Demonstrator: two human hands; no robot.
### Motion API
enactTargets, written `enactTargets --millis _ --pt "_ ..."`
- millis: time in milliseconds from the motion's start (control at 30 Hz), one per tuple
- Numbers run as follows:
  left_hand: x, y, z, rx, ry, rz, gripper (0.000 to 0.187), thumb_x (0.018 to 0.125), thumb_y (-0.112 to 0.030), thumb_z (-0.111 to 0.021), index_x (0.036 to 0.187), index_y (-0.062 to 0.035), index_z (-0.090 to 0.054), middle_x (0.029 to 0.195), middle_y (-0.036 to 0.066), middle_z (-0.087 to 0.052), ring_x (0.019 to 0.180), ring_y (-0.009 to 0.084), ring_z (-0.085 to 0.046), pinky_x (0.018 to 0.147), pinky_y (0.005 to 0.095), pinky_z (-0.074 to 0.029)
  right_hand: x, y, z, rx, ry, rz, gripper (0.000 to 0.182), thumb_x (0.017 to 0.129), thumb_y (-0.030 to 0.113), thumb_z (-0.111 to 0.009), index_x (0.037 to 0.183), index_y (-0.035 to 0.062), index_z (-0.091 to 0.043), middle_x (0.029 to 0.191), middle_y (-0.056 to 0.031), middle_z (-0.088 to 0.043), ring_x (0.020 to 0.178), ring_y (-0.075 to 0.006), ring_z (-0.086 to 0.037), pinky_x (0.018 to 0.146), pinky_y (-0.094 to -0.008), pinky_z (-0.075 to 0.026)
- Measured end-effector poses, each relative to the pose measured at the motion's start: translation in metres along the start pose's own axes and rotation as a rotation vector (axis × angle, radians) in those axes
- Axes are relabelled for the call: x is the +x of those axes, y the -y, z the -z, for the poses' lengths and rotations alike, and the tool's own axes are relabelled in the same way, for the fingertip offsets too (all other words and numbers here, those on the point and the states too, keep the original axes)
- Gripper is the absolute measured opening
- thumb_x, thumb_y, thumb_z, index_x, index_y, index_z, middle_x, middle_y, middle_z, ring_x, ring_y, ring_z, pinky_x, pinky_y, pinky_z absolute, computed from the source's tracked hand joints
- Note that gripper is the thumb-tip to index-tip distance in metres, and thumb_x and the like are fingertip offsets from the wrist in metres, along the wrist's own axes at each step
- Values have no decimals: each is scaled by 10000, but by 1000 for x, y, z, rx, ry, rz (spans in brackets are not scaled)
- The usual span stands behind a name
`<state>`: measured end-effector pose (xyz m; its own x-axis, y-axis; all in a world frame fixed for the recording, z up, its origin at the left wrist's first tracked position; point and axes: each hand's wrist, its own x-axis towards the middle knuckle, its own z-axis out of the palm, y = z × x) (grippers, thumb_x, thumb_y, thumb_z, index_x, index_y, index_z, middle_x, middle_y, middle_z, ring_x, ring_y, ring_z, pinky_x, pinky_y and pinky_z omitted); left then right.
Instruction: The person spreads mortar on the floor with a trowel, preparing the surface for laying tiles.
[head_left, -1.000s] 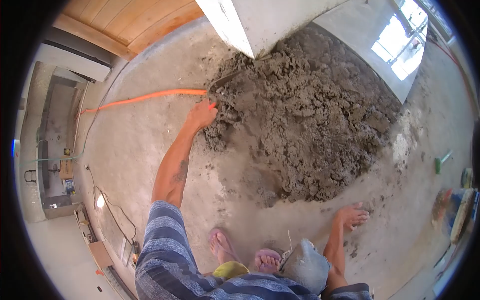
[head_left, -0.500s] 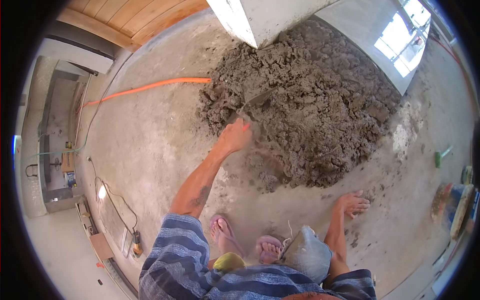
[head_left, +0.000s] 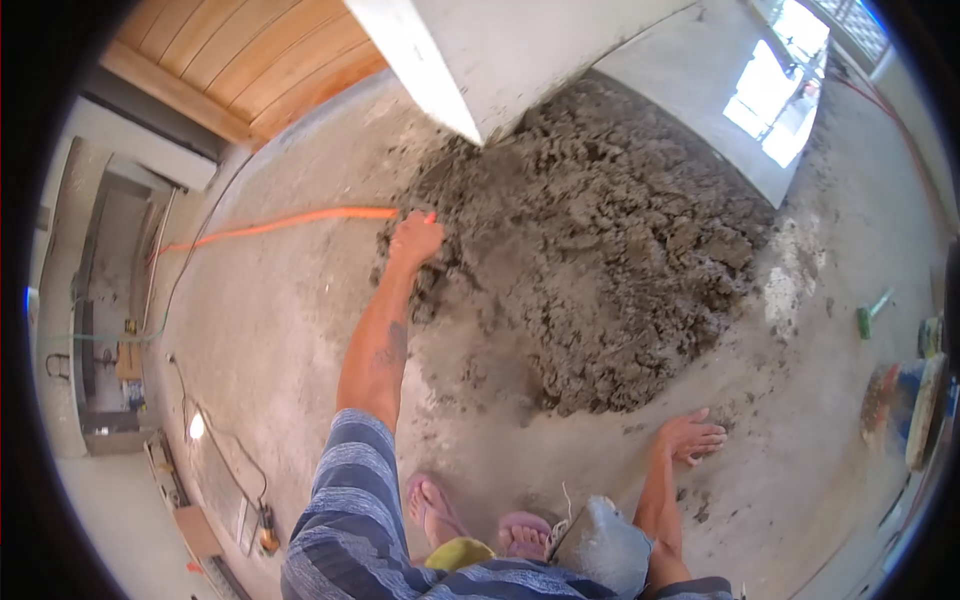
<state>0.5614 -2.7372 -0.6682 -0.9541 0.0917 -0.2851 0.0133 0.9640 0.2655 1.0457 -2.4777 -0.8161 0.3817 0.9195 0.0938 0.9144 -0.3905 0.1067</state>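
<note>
My left hand (head_left: 415, 240) is closed round the orange handle of a trowel (head_left: 430, 217), at the left edge of a heap of wet grey mortar (head_left: 640, 250). The trowel's blade cannot be made out against the mortar. Near the heap's lower right side, my right hand (head_left: 692, 437) rests on the concrete floor with its fingers apart and nothing in it.
An orange hose (head_left: 280, 226) runs along the floor to the heap's left edge. Behind the heap stand a white wall corner (head_left: 480, 60) and a glossy tile panel (head_left: 690, 100). A green-headed tool (head_left: 866, 320) lies at right, and a lit bulb (head_left: 196, 426) at left.
My left hand has moved left and away from me with the trowel, to the heap's left edge. My right hand stays on the floor. The view has shifted somewhat.
</note>
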Motion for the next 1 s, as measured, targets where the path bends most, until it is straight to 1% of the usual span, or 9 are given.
enactTargets --millis 100,233,333,433,533,667,800,933,1000 --pt "37 4 2 -6 -29 67 465 826 -268 -500 1176 37 -523 1142 280 -587 1082 424 -561 908 481 -450 -5 12 6 16 1 -3 681 966 557 -270 1460 90 -240 1541 -77 -187 1419 -238 -167 987 -606 -267" --pt "-12 40 -20 205 6 -204 451 823 -278 -509 1145 37 -521 1122 314 -575 1085 430 -555 921 469 -441 -9 7 18 19 -10 40 675 968 552 -271 1458 88 -246 1540 -75 -189 1415 -235 -181 986 -605 -271" --pt "-56 29 4 169 170 -144 462 822 -286 -517 1137 53 -501 1101 323 -574 1081 437 -552 916 464 -443 -6 6 12 -15 -5 39 676 966 558 -273 1451 88 -266 1538 -88 -199 1409 -240 -202 984 -603 -278" --pt "-62 28 -6 0 66 -74 478 821 -280 -522 1141 70 -471 1086 325 -576 1073 444 -553 917 466 -442 11 -10 -43 1 -157 91 673 961 565 -274 1439 91 -297 1531 -88 -224 1399 -243 -233 980 -603 -284" --pt "-104 1 -54 -66 57 -84 456 825 -261 -523 1120 82 -458 1040 320 -596 1008 453 -583 890 471 -456 5 -2 -35 109 -245 53 666 961 562 -274 1436 96 -305 1527 -85 -237 1400 -242 -233 982 -588 -290" --pt "-158 -31 -62 -55 172 -148 448 831 -244 -508 1138 76 -445 1035 336 -592 986 465 -588 890 477 -455 10 -8 -55 107 -258 61 661 963 547 -282 1446 96 -280 1535 -78 -220 1415 -231 -188 1004 -562 -264" --pt "-154 -41 -65 -225 169 14 462 829 -246 -493 1152 80 -444 1111 336 -565 1062 450 -561 928 477 -433 12 -6 -57 110 -237 39 655 964 538 -289 1449 98 -274 1539 -77 -212 1419 -231 -177 1017 -554 -235" --pt "-195 -67 -55 -52 396 -138 472 834 -259 -482 1191 49 -464 1181 330 -532 1131 436 -524 970 476 -401 -9 5 2 146 -147 23 654 964 533 -295 1448 93 -275 1538 -78 -215 1417 -240 -181 1013 -555 -235" --pt "-181 -58 -65 15 241 -254 477 829 -255 -488 1206 35 -458 1173 324 -541 1113 439 -534 954 480 -415 -10 13 4 143 -103 32 656 964 529 -302 1447 86 -274 1538 -80 -214 1417 -244 -179 1010 -556 -236"
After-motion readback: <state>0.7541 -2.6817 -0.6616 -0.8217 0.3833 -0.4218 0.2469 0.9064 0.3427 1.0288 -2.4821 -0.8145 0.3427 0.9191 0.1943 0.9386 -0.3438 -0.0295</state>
